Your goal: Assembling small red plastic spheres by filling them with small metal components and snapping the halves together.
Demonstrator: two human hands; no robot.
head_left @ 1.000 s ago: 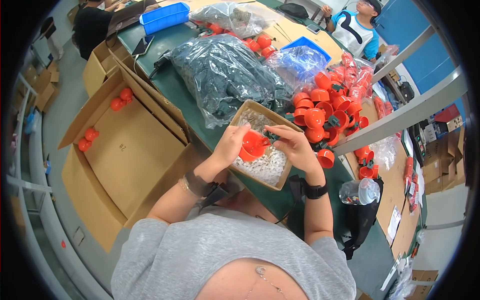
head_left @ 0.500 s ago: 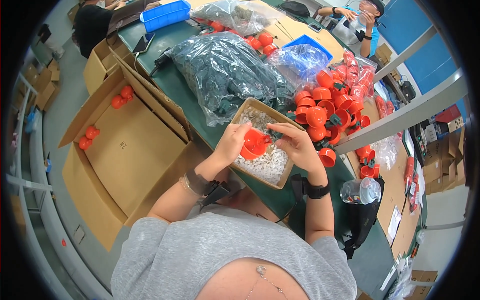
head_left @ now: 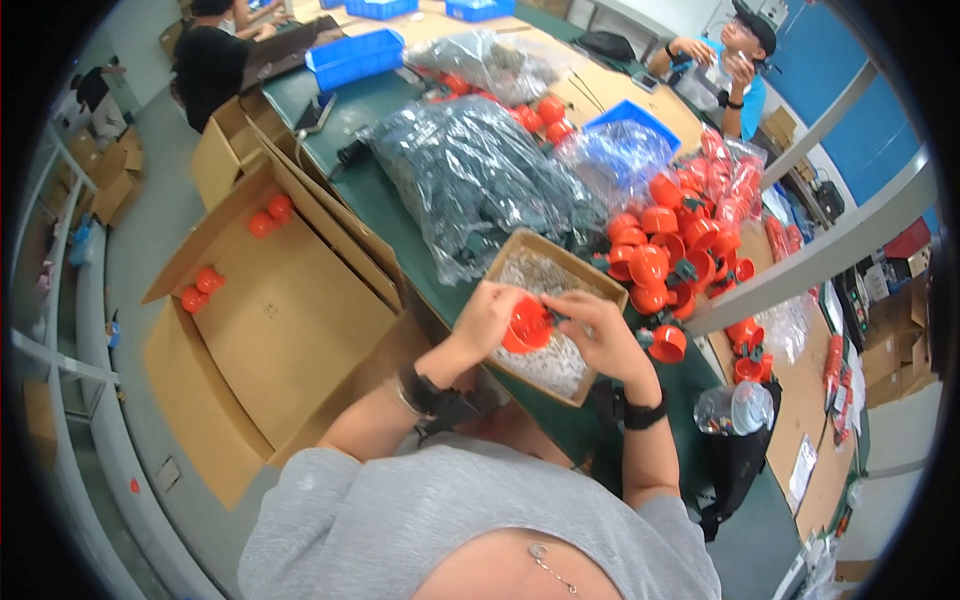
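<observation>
A red plastic cup (head_left: pixel 527 328) with a small stem-like part on its side is gripped in my left hand (head_left: pixel 487 320). My right hand (head_left: pixel 603 332) has its fingers pinched together at the stem side of the cup; a dark bit shows there, too blurred to name. Both hands are over a small cardboard box (head_left: pixel 578 266) that holds many small white pieces (head_left: pixel 560 366). To the right of the box lies a heap of red cups (head_left: pixel 650 265), some with dark green fittings.
A large clear bag of dark green parts (head_left: pixel 470 180) lies beyond the box. At left stands an open carton (head_left: pixel 290 340) with several red cups (head_left: pixel 203 288) along its edge. Blue trays (head_left: pixel 355 60), a clear jar (head_left: pixel 735 408) and a metal post (head_left: pixel 820 250) surround me. A co-worker (head_left: pixel 735 70) sits across.
The whole view has shifted, so things appear lower and further right. My right fingers have closed in on the cup's stem side. My left hand still holds the cup.
</observation>
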